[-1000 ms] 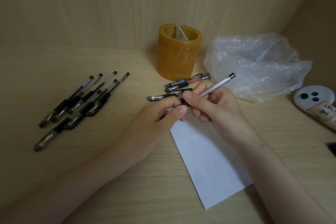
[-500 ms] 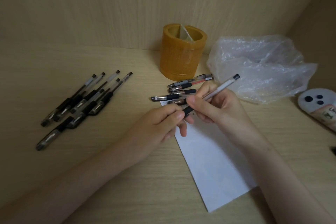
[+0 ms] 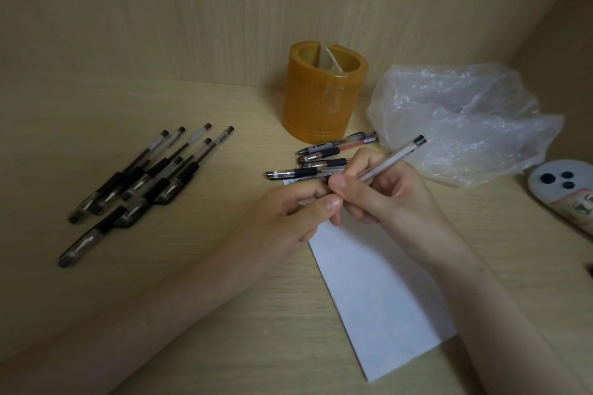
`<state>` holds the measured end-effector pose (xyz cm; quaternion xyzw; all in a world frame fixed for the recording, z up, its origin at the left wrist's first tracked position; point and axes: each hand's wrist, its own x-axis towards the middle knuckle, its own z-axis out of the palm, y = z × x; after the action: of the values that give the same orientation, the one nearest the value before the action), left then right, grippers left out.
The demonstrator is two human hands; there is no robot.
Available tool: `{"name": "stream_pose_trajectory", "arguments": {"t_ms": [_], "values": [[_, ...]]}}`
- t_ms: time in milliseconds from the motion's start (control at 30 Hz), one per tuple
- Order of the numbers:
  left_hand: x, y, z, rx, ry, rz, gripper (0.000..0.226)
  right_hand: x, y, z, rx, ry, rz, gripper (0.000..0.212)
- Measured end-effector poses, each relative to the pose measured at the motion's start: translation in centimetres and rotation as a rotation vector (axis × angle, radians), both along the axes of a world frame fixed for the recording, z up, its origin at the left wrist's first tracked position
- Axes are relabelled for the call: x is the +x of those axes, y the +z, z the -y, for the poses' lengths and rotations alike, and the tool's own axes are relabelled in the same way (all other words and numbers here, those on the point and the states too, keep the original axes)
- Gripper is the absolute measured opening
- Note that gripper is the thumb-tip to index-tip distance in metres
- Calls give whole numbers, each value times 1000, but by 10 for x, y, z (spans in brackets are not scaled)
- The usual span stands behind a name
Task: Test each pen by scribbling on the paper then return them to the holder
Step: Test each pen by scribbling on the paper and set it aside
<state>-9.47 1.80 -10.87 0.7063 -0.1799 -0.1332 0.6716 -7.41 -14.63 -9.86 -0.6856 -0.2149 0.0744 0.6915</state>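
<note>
- We see the right hand (image 3: 394, 199) with its fingers clamped on a slim white-barrelled pen with a black end cap (image 3: 392, 158). The thumb and forefinger pinch low on the barrel, and the capped end points to 2 o'clock.
- The left hand (image 3: 285, 218) meets it from 9 o'clock. Its fingers are curled in and its thumb tip lies against the pen's lower end. That end is hidden between the two hands, so we cannot tell whether the left fingers actually grip it.
- Both hands are over the 12 o'clock end of a white rectangular sheet of paper (image 3: 378, 292), which lies flat on the pale wood-grain desk (image 3: 192, 314) and runs away to 5 o'clock.
- At 12 o'clock from the hands stands the amber cylindrical pen holder (image 3: 324, 99), upright against the back wall.
- Just in front of the holder, between it and the hands, lies a small group of dark-gripped pens (image 3: 327, 154).
- At 9 o'clock, well apart from the hands, a larger heap of clear pens with black grips (image 3: 144, 176) lies on the desk.
- At 2 o'clock sits a crumpled clear plastic bag (image 3: 459, 119), just beside the holder.
- Further out at 3 o'clock is a white rounded object with three dark dots (image 3: 561, 183).
</note>
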Motion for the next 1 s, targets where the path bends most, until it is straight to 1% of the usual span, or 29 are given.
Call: {"name": "stream_pose_trajectory", "arguments": {"t_ms": [133,233,300,400,467,533,567,667,733,867,1000], "values": [[-1,-4,-2,-15,-3,-21,27,-2,2,2,-20,2,-4,18],[-1,-6,-3,96,37,64,27,0,2,2,-25,-62,-31,18],[-1,-8,-4,150,84,95,32,2,3,5,50,-168,-63,25],[-3,-10,-8,335,137,231,32,8,8,13,214,-373,-127,40],[-4,-10,-11,499,144,327,30,9,7,16,262,-444,-144,37],[-5,-11,-12,607,139,400,33,10,4,15,212,-449,-155,21],[-5,-12,-11,639,132,425,35,11,2,15,172,-441,-168,18],[-8,-15,-11,702,101,509,41,9,-3,12,64,-420,-195,24],[-9,-16,-10,725,76,566,45,7,-8,8,-13,-456,-156,27],[-12,-12,-4,837,-6,507,44,7,-14,-3,-109,-578,-24,45],[-12,-12,-4,844,-4,496,44,12,-20,-9,-182,-634,19,48]]}}
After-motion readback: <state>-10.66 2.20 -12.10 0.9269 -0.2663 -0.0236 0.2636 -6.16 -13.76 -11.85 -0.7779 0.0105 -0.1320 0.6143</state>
